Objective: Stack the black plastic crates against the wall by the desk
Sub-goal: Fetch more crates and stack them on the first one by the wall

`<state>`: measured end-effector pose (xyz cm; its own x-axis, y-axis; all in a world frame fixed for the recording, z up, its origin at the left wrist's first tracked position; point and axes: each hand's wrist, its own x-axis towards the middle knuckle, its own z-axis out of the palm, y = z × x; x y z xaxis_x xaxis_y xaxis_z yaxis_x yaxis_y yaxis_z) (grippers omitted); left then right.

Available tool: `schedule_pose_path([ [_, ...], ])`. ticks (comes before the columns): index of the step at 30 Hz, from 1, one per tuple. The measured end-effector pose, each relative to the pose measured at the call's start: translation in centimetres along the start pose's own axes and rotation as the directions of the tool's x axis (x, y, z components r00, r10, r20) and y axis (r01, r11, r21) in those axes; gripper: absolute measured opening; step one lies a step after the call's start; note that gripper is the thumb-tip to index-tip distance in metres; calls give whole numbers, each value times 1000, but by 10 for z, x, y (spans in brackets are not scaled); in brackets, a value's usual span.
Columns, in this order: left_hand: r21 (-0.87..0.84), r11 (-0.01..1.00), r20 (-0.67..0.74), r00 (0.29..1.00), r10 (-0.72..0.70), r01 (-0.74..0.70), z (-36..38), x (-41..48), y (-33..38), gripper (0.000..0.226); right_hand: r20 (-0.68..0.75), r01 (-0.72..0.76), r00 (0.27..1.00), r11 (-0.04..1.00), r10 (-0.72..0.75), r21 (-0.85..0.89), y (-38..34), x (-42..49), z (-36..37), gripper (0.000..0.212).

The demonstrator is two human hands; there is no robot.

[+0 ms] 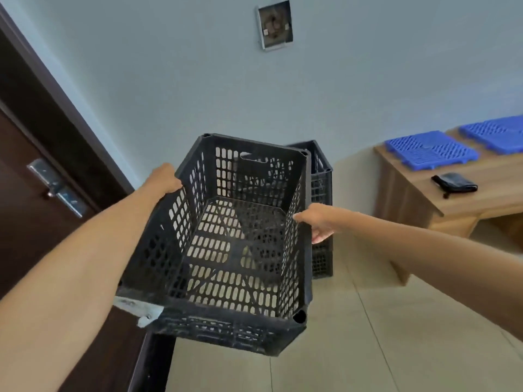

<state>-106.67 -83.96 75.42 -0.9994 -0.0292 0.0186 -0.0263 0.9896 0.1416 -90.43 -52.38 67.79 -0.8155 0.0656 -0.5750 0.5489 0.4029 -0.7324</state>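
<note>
Crate [232, 244] aloft, second crate [321, 179] behind.

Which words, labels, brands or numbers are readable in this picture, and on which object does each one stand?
No text can be read anywhere.
Pale sticker on the near corner of the black crate: too blurred to read.
Wall box, blue panels, black pouch on the desk: no print visible.
</note>
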Motion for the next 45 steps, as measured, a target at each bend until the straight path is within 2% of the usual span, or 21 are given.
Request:
schedule_pose_path([
  [3,79,995,-15,998,56,-55,-18,68,10,28,214,-89,976,962,33,258,-34,18,-4,42],
  [6,120,990,-59,995,79,-71,-29,127,20,23,313,-128,950,921,7,369,-65,46,-5,56],
  [14,214,943,-200,933,298,-255,-46,257,58,19,410,-281,904,888,118,364,-136,109,13,75],
  [17,247,899,-221,882,415,-361,-42,298,71,18,408,-271,906,892,109,363,-159,125,25,74],
  [22,263,817,-188,804,565,-513,-31,367,92,22,352,-249,933,842,76,479,-191,150,43,76],
  [27,261,758,-180,741,647,-598,-17,425,126,21,249,-171,968,812,33,558,-218,171,43,69],
  [33,257,688,-163,672,723,-678,-6,478,176,20,147,-92,989,799,5,594,-242,198,21,76],
  [38,238,658,-143,645,751,-714,8,513,207,21,97,-64,995,840,13,540,-251,233,2,65],
  [42,207,638,-130,626,769,-741,21,549,223,21,22,12,999,862,-27,506,-260,261,-13,52],
  [45,209,624,-87,621,779,-753,30,568,235,22,-19,64,998,937,-61,343,-269,272,-27,46],
])
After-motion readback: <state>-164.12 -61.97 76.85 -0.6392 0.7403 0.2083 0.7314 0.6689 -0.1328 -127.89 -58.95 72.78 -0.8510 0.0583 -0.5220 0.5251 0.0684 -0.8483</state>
